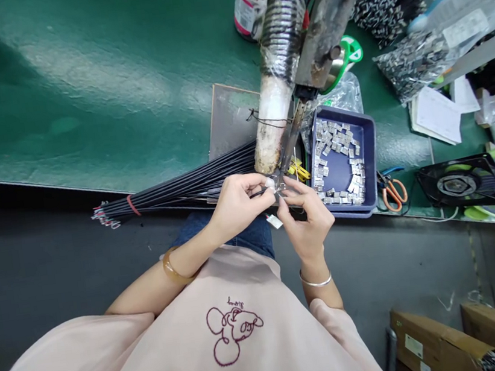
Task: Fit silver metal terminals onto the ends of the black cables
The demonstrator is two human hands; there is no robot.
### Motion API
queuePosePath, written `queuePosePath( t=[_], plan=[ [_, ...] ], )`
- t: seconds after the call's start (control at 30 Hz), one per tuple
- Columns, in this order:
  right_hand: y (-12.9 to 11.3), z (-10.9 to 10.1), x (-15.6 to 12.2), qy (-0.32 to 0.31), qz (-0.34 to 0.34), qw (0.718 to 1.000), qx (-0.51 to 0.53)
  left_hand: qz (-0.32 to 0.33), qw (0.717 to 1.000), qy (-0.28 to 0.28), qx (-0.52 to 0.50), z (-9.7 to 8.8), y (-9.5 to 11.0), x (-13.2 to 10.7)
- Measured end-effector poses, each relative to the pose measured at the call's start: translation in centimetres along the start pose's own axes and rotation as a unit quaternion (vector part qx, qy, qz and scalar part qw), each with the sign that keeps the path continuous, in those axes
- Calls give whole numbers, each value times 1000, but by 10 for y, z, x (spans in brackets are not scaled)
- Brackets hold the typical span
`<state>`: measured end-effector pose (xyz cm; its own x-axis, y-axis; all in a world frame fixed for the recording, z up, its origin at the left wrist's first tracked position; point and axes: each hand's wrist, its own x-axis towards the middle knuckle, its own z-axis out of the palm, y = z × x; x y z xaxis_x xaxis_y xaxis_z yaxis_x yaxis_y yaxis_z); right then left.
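Note:
My left hand (243, 201) pinches a thin black cable between thumb and fingers, close under the nozzle of the hose. A white fingertip cover (270, 183) shows on it. Facing it, my right hand (304, 211) is closed at the fingertips around the cable's end area; the small piece between them is too fine to name. A small white-and-silver connector (274, 221) hangs just below, between the hands. Above the fingertips comes down a slim metal rod (290, 143), like a soldering iron. Left of the hands lies a bundle of black cables (175, 190), tied with a red band (133, 205).
A blue tray (373, 150) of small metal connectors stands right of my hands. A ribbed hose (282, 32) and clamp arm (318, 30) come down from above. Farther right are orange-handled pliers (394, 193), a black fan (461, 183) and a notepad (436, 115). Cartons (436, 337) stand below.

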<state>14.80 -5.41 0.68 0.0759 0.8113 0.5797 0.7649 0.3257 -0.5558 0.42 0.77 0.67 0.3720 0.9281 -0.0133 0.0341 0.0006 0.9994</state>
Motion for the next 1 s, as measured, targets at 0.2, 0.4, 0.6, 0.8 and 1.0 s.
queuePosePath(
  t=[0.2, 0.4, 0.6, 0.8, 1.0],
  plan=[
    [4, 0, 0, -2, 11, 1000, -7, -7, 1000, -11, 12, 1, 0, 0],
    [-2, 0, 4, 1, 4, 1000, -15, 17, 999, 10, 39, 1, 4, -2],
    [0, -1, -1, 1, 27, 1000, -6, 0, 999, -30, 25, -1, 1, -1],
    [-3, 1, 3, 3, 25, 1000, -17, 8, 999, -6, 43, 0, 1, -2],
    [-3, -3, 2, 2, 9, 1000, -21, 20, 998, -35, 48, -2, 4, -2]
  ],
)
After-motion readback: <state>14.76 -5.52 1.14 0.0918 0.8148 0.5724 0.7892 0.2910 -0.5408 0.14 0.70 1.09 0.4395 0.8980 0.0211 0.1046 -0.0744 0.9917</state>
